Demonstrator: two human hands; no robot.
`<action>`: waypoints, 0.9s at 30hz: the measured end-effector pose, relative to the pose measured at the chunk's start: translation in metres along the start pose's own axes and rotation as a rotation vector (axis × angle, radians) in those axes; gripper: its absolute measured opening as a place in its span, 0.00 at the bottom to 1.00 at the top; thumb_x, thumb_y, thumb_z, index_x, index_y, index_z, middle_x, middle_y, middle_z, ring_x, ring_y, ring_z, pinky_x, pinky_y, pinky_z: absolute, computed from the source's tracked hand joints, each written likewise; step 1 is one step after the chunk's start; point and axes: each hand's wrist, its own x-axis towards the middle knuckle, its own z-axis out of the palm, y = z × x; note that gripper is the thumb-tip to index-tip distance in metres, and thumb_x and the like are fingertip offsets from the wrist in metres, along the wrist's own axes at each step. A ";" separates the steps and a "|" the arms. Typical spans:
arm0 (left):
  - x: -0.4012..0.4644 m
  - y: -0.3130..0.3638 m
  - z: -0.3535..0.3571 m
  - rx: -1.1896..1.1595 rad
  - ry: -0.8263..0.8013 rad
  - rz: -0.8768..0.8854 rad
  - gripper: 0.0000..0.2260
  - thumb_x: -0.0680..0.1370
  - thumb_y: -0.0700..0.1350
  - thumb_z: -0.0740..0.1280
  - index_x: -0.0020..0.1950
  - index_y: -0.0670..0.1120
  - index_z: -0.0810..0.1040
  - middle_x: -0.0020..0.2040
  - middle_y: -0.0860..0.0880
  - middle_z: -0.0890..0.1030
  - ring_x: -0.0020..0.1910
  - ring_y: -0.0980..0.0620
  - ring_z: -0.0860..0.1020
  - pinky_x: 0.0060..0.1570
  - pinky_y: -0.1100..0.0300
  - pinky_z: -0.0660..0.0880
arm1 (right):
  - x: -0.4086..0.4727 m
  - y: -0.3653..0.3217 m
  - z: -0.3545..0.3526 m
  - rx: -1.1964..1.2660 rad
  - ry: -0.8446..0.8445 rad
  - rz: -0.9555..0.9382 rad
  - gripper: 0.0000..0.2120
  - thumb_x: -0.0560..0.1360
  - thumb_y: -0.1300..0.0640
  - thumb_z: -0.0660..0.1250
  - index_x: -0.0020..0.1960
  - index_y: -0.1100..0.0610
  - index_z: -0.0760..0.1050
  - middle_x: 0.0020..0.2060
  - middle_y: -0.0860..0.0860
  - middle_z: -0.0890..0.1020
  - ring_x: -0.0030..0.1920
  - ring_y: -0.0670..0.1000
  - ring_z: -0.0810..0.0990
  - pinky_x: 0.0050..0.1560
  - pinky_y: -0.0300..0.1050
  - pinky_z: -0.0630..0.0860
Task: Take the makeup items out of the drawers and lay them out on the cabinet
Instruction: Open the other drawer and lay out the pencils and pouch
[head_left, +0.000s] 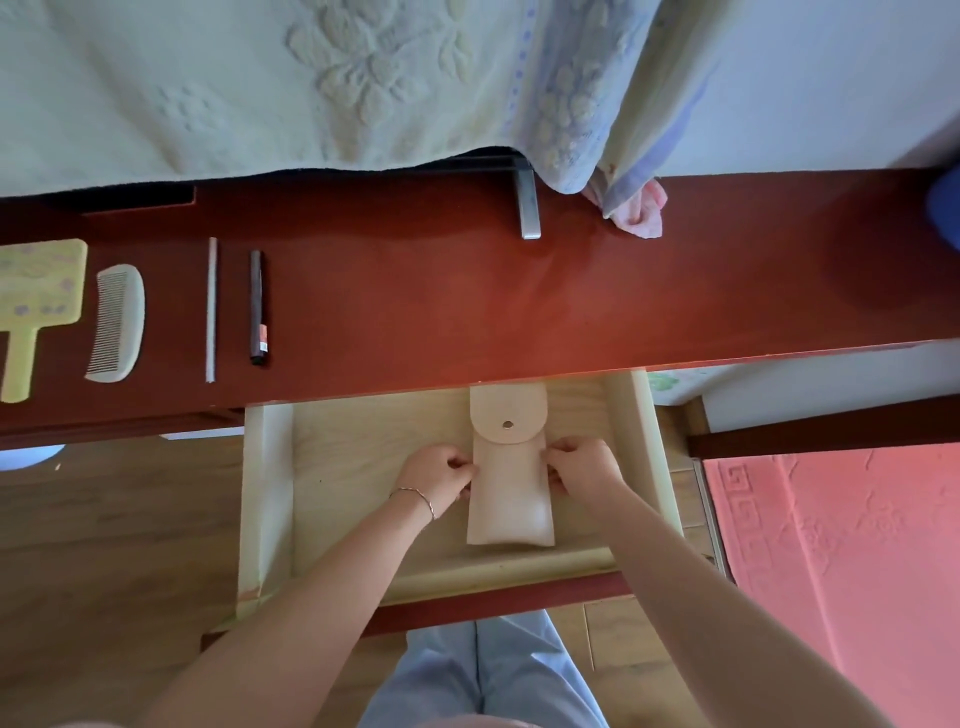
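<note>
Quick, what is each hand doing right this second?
Left hand: closed, pinching the left edge of the cream leather snap-flap pouch in the open drawer.
Right hand: closed, pinching the pouch's right edge.

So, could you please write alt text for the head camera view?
Both hands, left and right, grip the sides of a cream pouch in an open drawer. On the red cabinet top lie a mirror, comb and two pencils.

Open drawer, pale wood: one cream snap-flap pouch lying flat at centre, gripped at its left edge by left hand and at its right edge by right hand. Red cabinet top, left end: yellow hand mirror, comb, white stick, dark pencil, laid in a row.
</note>
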 end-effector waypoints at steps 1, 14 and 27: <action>-0.004 0.001 -0.004 -0.004 -0.010 0.005 0.07 0.74 0.43 0.64 0.43 0.43 0.80 0.31 0.52 0.80 0.23 0.62 0.73 0.29 0.70 0.69 | -0.004 -0.001 -0.002 0.032 -0.020 0.001 0.05 0.73 0.61 0.65 0.41 0.58 0.78 0.35 0.54 0.82 0.36 0.53 0.79 0.44 0.50 0.80; -0.057 0.005 -0.043 -0.154 -0.282 0.153 0.07 0.74 0.40 0.68 0.37 0.44 0.74 0.32 0.53 0.80 0.33 0.60 0.80 0.39 0.66 0.76 | -0.069 -0.023 -0.045 0.146 -0.440 -0.083 0.07 0.74 0.65 0.67 0.37 0.59 0.76 0.36 0.56 0.80 0.35 0.50 0.79 0.40 0.41 0.78; -0.059 0.037 -0.106 -0.314 0.131 0.276 0.09 0.73 0.33 0.65 0.34 0.43 0.73 0.27 0.51 0.77 0.27 0.58 0.74 0.32 0.67 0.70 | -0.066 -0.124 -0.028 0.101 -0.306 -0.306 0.05 0.74 0.67 0.65 0.40 0.60 0.77 0.33 0.55 0.81 0.32 0.47 0.79 0.37 0.39 0.80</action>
